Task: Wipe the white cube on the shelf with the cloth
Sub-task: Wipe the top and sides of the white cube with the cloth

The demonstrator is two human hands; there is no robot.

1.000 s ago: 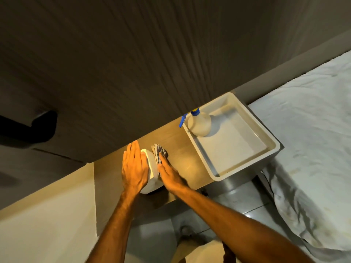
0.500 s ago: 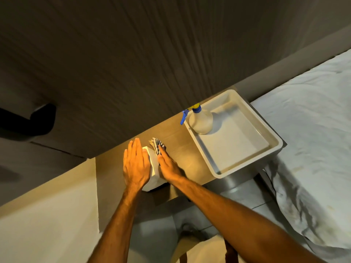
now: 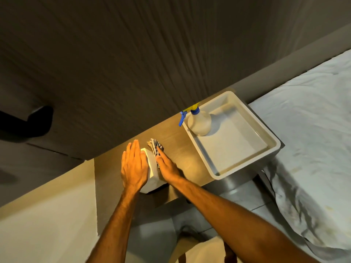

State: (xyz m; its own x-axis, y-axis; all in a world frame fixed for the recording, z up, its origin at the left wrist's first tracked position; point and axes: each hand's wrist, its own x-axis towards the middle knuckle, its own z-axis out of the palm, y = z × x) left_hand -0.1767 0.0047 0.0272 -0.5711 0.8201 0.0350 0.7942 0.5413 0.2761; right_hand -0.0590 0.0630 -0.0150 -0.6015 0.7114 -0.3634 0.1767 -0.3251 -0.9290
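the white cube (image 3: 152,172) sits on the wooden shelf (image 3: 176,143), close to its front edge. the left hand (image 3: 133,165) lies flat on top, fingers straight and gripping nothing, steadying it. the right hand (image 3: 168,168) presses the striped cloth (image 3: 155,148) against the cube's right side, fingers extended over it. wiping looks underway; how many faces remain i cannot tell. the wall stands close behind. bare shelf lies to the right before the white tray (image 3: 273,147) holding a spray bottle (image 3: 199,121).
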